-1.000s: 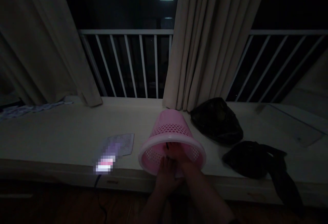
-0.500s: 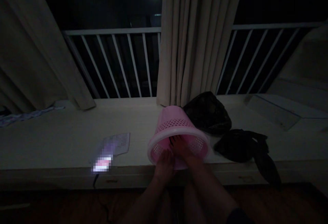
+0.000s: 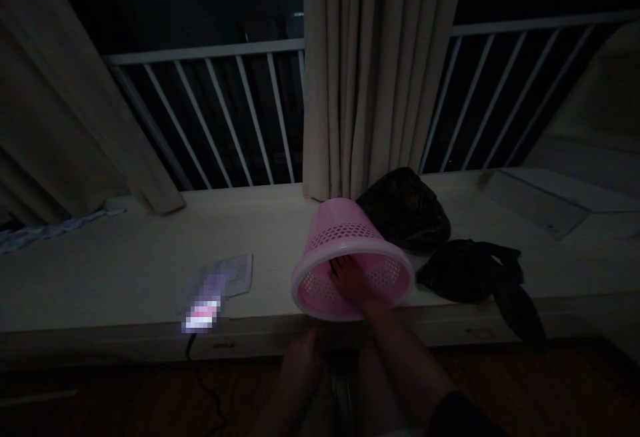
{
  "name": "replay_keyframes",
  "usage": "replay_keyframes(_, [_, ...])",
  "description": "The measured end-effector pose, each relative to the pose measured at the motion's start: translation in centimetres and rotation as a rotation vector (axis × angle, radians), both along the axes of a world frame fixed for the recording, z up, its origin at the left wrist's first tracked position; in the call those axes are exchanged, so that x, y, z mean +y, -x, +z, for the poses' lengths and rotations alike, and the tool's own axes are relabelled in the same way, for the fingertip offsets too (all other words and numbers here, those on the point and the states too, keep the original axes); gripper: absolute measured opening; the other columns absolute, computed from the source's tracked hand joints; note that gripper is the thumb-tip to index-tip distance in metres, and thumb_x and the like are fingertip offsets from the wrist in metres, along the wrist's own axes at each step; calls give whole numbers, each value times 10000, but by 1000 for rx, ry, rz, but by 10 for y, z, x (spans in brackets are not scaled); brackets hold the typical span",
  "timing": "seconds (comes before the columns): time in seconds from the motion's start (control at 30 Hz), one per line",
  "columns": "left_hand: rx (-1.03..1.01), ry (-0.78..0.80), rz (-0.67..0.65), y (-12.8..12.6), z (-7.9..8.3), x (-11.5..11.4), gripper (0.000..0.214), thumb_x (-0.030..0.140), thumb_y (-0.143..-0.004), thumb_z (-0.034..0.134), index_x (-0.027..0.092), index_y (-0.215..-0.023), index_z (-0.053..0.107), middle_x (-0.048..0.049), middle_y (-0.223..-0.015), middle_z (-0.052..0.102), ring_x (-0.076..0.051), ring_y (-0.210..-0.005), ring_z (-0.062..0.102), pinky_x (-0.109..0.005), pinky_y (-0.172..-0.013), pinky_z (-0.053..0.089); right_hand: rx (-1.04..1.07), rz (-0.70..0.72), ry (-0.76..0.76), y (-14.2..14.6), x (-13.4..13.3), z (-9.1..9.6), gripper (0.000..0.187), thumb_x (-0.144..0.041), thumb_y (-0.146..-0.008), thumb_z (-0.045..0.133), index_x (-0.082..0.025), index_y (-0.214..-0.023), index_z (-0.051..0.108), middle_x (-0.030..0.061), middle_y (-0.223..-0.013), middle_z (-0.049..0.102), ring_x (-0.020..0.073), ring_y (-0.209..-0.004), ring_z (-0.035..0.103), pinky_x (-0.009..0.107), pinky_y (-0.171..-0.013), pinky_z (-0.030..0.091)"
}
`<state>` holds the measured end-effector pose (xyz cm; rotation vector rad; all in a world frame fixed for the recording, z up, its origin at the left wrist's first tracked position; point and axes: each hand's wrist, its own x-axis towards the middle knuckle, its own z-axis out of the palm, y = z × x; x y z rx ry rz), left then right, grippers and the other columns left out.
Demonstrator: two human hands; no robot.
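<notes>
A pink plastic wastebasket (image 3: 345,247) with a perforated band lies tilted at the front of a pale ledge, its mouth turned toward me. My right hand (image 3: 350,280) reaches inside it, fingers stretched and slightly apart against the inner wall. Dark strips show at and between those fingers; whether they are shadow or a thin black thing, I cannot tell. Below the rim, apart from the basket, my left hand (image 3: 301,352) is in dim light near my knee with its fingers curled in. Anything inside its grasp is hidden.
A bulging black plastic bag (image 3: 407,209) rests behind the basket, and another black bag (image 3: 470,270) droops over the ledge's edge (image 3: 150,320). At left are a paper (image 3: 240,274) and a blurred glowing device with a cable (image 3: 205,390). A clear box (image 3: 540,204) stands right. Curtains (image 3: 380,77) hang behind.
My left hand has come out of the basket's mouth and moved down toward my lap. The right hand stays inside the basket. The view has shifted slightly.
</notes>
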<state>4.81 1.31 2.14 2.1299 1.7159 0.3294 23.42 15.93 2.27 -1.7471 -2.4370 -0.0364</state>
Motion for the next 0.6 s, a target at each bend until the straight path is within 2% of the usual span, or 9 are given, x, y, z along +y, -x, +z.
replay_keyframes(0.07, [38,51,58,-1,1,4,367,216,-942,392,164,-1207,641,-129,-1092,747,-244,-1022,701,-363,-904,497,-1,-7,8,0,-1,1,518,-383,-1062,353,-118,-1494,459,110,-1519,376,242,-1415,303,409,-1208,152])
replay_keyframes(0.17, [45,165,196,-2,6,11,536,488,-957,422,109,-1293,596,-193,-1261,684,-296,-1170,649,-402,-964,479,2,2,11,0,-2,1,487,-359,-1059,364,-103,-1448,507,111,-1507,393,241,-1402,323,411,-1208,155])
replay_keyframes(0.23, [7,269,232,-4,10,15,724,692,-907,397,109,-1276,616,-206,-1265,680,-329,-1168,650,-422,-954,488,19,1,-3,0,-2,0,478,-359,-1056,378,-107,-1438,516,107,-1502,400,232,-1397,329,403,-1206,163])
replay_keyframes(0.33, [9,421,205,-10,16,21,877,853,-829,301,130,-1112,710,-219,-1163,721,-371,-1112,675,-450,-932,498,48,-13,-20,-1,-1,-4,479,-362,-1049,406,-115,-1447,507,101,-1491,413,218,-1390,333,389,-1204,174])
replay_keyframes(0.4, [28,491,177,-15,16,26,923,893,-803,231,147,-980,746,-227,-1106,737,-388,-1091,681,-461,-923,500,52,-8,-20,0,0,-5,474,-355,-1043,422,-109,-1436,519,106,-1482,424,224,-1378,344,393,-1202,176])
replay_keyframes(0.47, [14,492,160,-20,12,31,929,899,-800,196,167,-921,755,-220,-1076,747,-390,-1066,691,-468,-908,506,53,-2,-18,2,0,-6,482,-356,-1042,423,-98,-1439,515,115,-1484,420,227,-1377,347,395,-1203,172])
replay_keyframes(0.6, [0,419,183,-24,3,36,901,849,-845,179,172,-999,752,-212,-1081,748,-361,-1043,705,-444,-899,511,62,-2,-42,10,0,-7,503,-364,-1046,403,-93,-1459,494,118,-1479,426,227,-1386,334,386,-1204,169])
